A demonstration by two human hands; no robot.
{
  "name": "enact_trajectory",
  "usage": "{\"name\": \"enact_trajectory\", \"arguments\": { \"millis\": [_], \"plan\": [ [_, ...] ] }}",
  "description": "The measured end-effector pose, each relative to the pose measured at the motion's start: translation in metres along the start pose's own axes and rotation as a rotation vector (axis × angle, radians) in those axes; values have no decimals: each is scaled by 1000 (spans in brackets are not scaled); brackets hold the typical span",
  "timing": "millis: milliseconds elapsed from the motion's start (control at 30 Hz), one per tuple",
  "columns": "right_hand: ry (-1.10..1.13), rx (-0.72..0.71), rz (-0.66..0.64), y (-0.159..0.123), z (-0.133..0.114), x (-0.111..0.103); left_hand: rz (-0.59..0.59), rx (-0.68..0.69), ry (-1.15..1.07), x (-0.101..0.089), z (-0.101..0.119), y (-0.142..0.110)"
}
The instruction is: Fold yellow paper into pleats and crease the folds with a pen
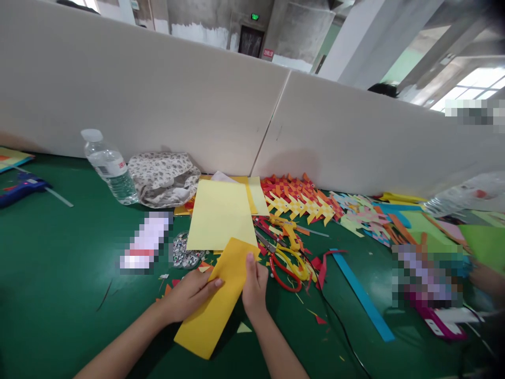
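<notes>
A folded strip of yellow paper (219, 305) is held up off the green table, tilted toward the upper right. My left hand (193, 295) grips its left edge, thumb on top and fingers hidden beneath. Near the top right corner my right hand (254, 284) pinches the other edge, thumb upright on the face. Just behind lies a pale yellow sheet (223, 213) over other papers. Red-handled scissors (284, 273), yellow-handled scissors (294, 261) and a yellow glue gun (290, 231) lie to the right of my right hand.
A water bottle (112, 168) and a patterned cloth bundle (163, 179) stand by the white partition (158, 100). Woven red and yellow paper pieces (300, 197) lie behind. A blue strip (363, 295), a black cord (339, 321) and another person's hand (489, 281) are on the right.
</notes>
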State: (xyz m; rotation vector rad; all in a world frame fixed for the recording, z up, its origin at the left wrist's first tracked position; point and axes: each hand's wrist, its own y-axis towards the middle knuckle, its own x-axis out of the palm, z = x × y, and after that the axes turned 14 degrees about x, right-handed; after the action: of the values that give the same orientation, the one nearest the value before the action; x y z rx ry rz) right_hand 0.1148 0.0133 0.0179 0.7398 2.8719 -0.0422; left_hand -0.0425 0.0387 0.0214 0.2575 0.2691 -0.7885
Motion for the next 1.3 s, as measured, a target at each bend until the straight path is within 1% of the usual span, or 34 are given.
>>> {"name": "enact_trajectory", "arguments": {
  "millis": [133,333,500,667,733,800,833,900,967,1033,1067,1133,1200,1233,1267,1300],
  "plan": [
    [-93,-151,59,11,-7,-7,-8,-5,-34,2,1,0],
    [-150,-299,45,25,-6,-10,3,-36,-66,4,3,0],
    [-152,-314,9,33,-1,-9,32,-38,-64,6,2,0],
    [-140,-313,60,33,6,-14,55,-65,-109,12,0,0],
    [-127,-284,75,30,8,-16,86,-114,-232,14,0,-2],
    [-93,-211,76,26,11,-17,101,-182,-437,17,1,-3],
    [-71,-169,73,25,12,-18,89,-222,-560,18,1,-3],
    [-28,-98,68,24,13,-18,23,-300,-782,20,2,-4],
    [1,-59,58,25,12,-19,-43,-348,-932,22,3,-4],
    [29,-23,17,26,12,-20,-61,-373,-999,25,4,-4],
    [40,-3,-33,27,11,-21,-56,-381,-1008,26,4,-4],
    [31,19,-210,26,13,-23,-19,-403,-1001,29,2,-3],
    [-40,4,-377,25,15,-23,35,-429,-964,32,-2,-1],
    [-82,-7,-417,23,17,-23,67,-442,-947,34,-3,0],
    [-115,-10,-420,22,18,-23,103,-451,-927,35,-5,0],
    [-127,1,-392,21,19,-23,135,-456,-908,37,-6,1]
  ]
}}
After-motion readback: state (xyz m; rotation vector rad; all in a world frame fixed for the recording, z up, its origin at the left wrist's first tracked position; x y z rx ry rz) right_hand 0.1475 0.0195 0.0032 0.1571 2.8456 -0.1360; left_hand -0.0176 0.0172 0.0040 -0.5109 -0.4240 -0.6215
